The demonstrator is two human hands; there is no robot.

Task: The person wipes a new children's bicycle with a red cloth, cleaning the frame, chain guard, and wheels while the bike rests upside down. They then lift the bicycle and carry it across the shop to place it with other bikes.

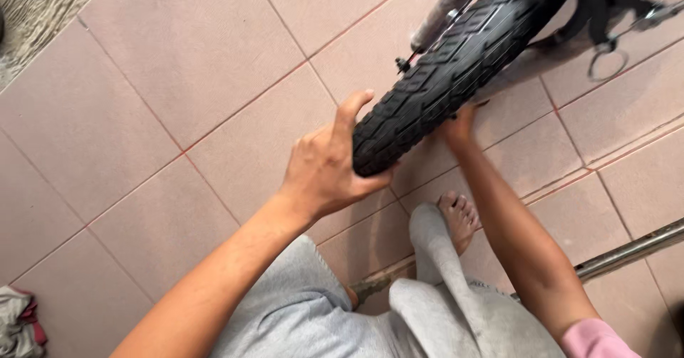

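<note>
Seated on the pink tiled floor (142, 80) in grey trousers (313, 308), the person steadies a black bicycle tyre (442, 66): left hand (324, 169) clasps its tread end, right hand (459, 124) reaches behind it, grip hidden. A bare foot (459, 219) rests beneath; a metal bar (627, 251) lies right, a rag (18, 322) far left

Pinkish square floor tiles (142, 66) with reddish grout, evenly daylit. Grey textured mat (35, 5) at eleven o'clock. Metal rail (627, 252) at four o'clock, crumpled cloth (18, 326) at eight.
</note>
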